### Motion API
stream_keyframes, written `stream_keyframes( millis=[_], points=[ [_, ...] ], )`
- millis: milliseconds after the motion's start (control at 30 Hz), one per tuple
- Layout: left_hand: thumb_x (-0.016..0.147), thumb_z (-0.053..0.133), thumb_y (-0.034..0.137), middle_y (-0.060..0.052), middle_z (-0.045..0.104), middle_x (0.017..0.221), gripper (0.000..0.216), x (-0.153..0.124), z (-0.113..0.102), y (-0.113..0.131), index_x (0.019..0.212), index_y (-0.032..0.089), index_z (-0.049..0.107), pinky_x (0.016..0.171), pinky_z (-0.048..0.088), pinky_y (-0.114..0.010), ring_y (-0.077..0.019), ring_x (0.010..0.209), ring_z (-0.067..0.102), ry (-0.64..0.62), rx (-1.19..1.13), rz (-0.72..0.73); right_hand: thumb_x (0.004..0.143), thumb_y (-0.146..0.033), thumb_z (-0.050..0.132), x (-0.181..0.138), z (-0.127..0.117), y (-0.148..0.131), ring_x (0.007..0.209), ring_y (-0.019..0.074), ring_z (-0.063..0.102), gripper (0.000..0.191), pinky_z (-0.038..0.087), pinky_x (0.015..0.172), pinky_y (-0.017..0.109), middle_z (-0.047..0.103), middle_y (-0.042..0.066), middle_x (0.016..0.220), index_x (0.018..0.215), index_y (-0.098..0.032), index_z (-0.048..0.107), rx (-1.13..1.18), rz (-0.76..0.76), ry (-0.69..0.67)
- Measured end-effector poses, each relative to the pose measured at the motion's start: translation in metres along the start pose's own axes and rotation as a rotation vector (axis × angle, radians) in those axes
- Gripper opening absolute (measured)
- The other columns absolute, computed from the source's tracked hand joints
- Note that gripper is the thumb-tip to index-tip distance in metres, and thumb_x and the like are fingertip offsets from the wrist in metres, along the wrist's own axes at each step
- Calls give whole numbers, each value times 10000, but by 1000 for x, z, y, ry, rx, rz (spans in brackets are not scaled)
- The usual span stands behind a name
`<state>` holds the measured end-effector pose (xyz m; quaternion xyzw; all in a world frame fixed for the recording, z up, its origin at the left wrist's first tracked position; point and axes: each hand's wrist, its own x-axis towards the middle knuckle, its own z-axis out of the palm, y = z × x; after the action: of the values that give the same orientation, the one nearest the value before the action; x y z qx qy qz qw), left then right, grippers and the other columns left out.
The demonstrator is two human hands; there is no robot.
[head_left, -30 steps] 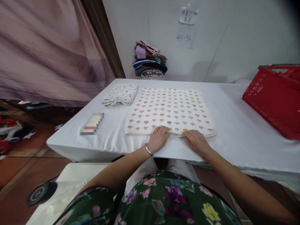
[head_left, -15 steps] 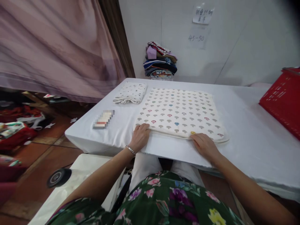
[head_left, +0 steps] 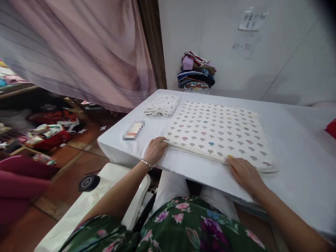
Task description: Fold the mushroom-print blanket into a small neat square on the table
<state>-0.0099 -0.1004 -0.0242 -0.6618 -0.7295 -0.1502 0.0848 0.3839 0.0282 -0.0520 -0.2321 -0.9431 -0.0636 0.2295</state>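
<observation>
A cream cloth with a small mushroom print (head_left: 217, 131) lies folded flat on the white table (head_left: 294, 140). My left hand (head_left: 154, 150) rests at the cloth's near left corner, fingers curled onto its edge. My right hand (head_left: 244, 173) lies flat at the near edge toward the right, fingers stretched onto the fabric. A smaller folded white dotted cloth (head_left: 162, 105) sits at the far left of the table.
A blurred small card or box (head_left: 133, 130) lies left of the cloth. A stack of folded coloured fabrics (head_left: 196, 72) stands at the wall. A red basket's corner (head_left: 331, 128) shows at right. A pink curtain (head_left: 78, 52) hangs left, with clutter on the floor.
My hands have slid apart along the cloth's near edge, left hand to the left corner, right hand rightward. The view has turned left, so the red basket is almost out of frame.
</observation>
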Motion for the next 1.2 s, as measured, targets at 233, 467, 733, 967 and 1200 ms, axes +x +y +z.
stream_keyframes(
  millis=[233,467,733,967,1200],
  points=[
    [812,465,133,-65,537,1230,231,-7,8,-11,901,222,658,964,408,-392,-202,1163,474,11,-95,89,890,-223,388,-4,7,5,907,220,587,282,476,794,361,653,100,1012,1075,-165,593,-32,-22,-31],
    [848,483,211,-66,531,1238,163,-16,1,-7,916,215,631,975,415,-372,-183,1155,485,97,-188,64,886,-233,395,-3,6,5,899,225,583,278,483,779,369,653,99,990,1056,-176,607,-16,-26,-27],
    [825,542,230,-70,569,1167,280,-2,4,4,1104,215,557,935,438,-362,-183,1087,523,121,-202,22,890,-258,402,-2,4,3,868,210,583,276,485,762,343,649,97,965,1044,-171,613,0,-10,-21],
    [852,499,211,-73,585,1128,142,3,5,0,924,196,620,888,436,-363,-204,1065,518,81,-87,52,896,-268,401,-2,2,0,889,216,577,284,485,769,345,641,101,989,1056,-162,610,0,9,-12],
    [860,440,177,-73,550,1209,226,-2,1,-6,956,218,640,904,426,-385,-222,1139,471,2,-36,134,900,-280,407,-3,5,2,899,222,575,285,480,786,357,643,102,990,1064,-174,615,41,30,-14]
  ],
)
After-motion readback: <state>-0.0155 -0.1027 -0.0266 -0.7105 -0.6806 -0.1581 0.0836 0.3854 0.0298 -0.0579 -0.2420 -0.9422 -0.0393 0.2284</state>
